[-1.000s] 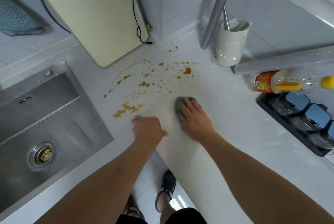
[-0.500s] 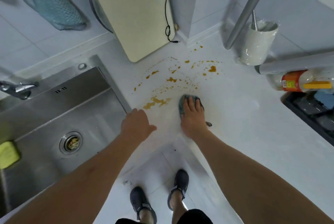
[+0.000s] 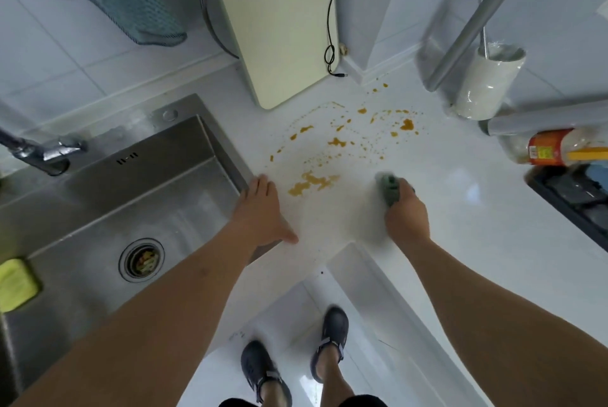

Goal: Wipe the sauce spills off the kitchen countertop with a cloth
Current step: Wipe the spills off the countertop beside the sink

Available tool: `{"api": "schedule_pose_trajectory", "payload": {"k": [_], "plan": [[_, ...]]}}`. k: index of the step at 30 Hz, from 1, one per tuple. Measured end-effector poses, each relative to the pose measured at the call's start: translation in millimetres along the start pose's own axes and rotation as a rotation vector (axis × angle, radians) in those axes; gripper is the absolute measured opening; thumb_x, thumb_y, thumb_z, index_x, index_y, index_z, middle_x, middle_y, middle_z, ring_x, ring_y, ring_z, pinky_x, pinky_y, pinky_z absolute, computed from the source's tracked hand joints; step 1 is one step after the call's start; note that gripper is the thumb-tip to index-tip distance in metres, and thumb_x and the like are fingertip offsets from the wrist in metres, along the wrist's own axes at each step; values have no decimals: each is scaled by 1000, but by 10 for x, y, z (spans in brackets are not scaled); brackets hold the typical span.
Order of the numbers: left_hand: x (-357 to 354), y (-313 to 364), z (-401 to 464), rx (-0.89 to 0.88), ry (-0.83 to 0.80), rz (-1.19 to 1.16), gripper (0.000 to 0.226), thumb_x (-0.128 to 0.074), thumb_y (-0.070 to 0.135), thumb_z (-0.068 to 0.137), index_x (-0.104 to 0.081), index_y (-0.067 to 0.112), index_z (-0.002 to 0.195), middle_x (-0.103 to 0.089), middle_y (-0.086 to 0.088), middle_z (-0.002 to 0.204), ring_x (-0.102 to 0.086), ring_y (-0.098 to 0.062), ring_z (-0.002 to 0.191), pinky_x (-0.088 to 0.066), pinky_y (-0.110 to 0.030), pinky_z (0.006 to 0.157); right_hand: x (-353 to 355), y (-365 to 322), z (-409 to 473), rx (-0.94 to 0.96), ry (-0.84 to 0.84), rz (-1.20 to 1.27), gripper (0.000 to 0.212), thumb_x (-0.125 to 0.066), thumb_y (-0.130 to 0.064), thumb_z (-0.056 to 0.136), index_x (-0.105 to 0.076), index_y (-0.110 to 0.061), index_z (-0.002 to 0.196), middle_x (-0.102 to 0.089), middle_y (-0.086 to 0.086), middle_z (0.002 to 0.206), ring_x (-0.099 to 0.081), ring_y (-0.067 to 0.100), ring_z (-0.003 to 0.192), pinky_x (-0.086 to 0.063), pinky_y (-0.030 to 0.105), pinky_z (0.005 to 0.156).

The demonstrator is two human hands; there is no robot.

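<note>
Head: sink (image 3: 108, 196) beside sauce spills (image 3: 312, 182).

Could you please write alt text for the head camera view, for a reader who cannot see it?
A person's right hand grips a green cloth on a white countertop, beside orange-brown sauce spills not yet wiped. The left hand rests flat by the steel sink; a cutting board leans against the wall behind.

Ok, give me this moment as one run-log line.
stage: wiping | right hand: grips cloth on countertop | left hand: flat by sink | sauce spills: not yet wiped
</note>
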State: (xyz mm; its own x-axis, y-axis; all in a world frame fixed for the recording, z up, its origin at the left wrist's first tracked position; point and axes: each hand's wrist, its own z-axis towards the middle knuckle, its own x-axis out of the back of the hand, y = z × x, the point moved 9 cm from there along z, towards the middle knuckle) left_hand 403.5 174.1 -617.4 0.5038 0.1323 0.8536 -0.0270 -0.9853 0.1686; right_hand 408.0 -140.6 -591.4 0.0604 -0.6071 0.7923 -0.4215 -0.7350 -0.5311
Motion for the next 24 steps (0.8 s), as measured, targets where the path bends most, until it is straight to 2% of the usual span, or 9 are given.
{"api": "schedule_pose_trajectory", "payload": {"k": [4, 6, 8, 11, 13, 15, 19, 23, 24], "plan": [[-40, -27, 34, -16, 36, -23, 153, -76, 83, 60, 4, 3, 163, 11, -14, 172, 11, -31, 158, -9, -52, 129, -220, -672, -34, 97, 47, 160, 49, -45, -14, 100, -45, -22, 148, -61, 8, 135, -59, 33, 121, -48, 41, 99], [-57, -34, 48, -16, 49, -43, 154, -77, 83, 58, 3, 3, 162, 9, -14, 172, 10, -30, 159, -10, -52, 129, -539, -1070, -117, 248, -28, 130, 39, -47, -27, 103, -53, -24, 141, -63, 4, 132, -63, 28, 115, -51, 44, 101], [-56, -52, 63, -17, 76, -42, 154, -77, 84, 56, 1, 3, 162, 4, -15, 172, 7, -30, 159, -12, -51, 128, -890, -1387, -244, 396, -119, 114, 34, -49, -24, 105, -59, -20, 137, -60, 4, 134, -60, 24, 118, -48, 45, 106], [-56, -57, 74, -27, 92, -40, 155, -76, 85, 55, 2, 5, 163, 4, -15, 172, 7, -30, 159, -12, -51, 128, -1365, -1566, -404, 481, -311, -45, 53, -45, -8, 102, -43, -18, 154, -38, 0, 160, -30, 20, 150, -24, 36, 125], [-74, -50, 79, -35, 80, -47, 155, -76, 84, 56, 6, 8, 163, 6, -14, 172, 10, -29, 159, -11, -51, 129, -1523, -1604, -443, 635, -337, -272, 62, -47, -16, 99, -32, -22, 160, -23, -5, 168, -10, 20, 157, -16, 39, 127], [-90, -61, 89, -30, 68, -45, 155, -75, 85, 57, 8, 9, 163, 9, -13, 172, 13, -28, 159, -11, -51, 129, -1589, -1533, -398, 734, -338, -470, 66, -45, -33, 99, -25, -29, 161, -16, -10, 169, -4, 22, 157, -15, 42, 126], [-88, -70, 93, -10, 49, -32, 155, -76, 84, 58, 7, 4, 163, 11, -14, 172, 14, -28, 158, -11, -51, 128, -1332, -1120, -145, 697, -247, -540, 60, -29, -37, 99, -32, -32, 159, -27, -8, 167, -17, 30, 155, -19, 48, 125], [-95, -45, 73, -23, 41, -46, 152, -77, 81, 62, 7, 4, 163, 15, -14, 171, 18, -29, 157, -7, -51, 129, -886, -424, 356, 452, -160, -640, 65, -12, -42, 97, 6, -39, 160, -17, 0, 170, -13, 34, 155, -13, 51, 125], [-97, -49, 85, -24, 42, -48, 152, -77, 81, 62, 8, 4, 163, 16, -14, 171, 19, -30, 157, -6, -51, 129, -773, -347, 432, 345, -143, -620, 63, -12, -43, 99, 5, -39, 160, -9, -1, 171, -8, 35, 156, -11, 51, 126]]}}
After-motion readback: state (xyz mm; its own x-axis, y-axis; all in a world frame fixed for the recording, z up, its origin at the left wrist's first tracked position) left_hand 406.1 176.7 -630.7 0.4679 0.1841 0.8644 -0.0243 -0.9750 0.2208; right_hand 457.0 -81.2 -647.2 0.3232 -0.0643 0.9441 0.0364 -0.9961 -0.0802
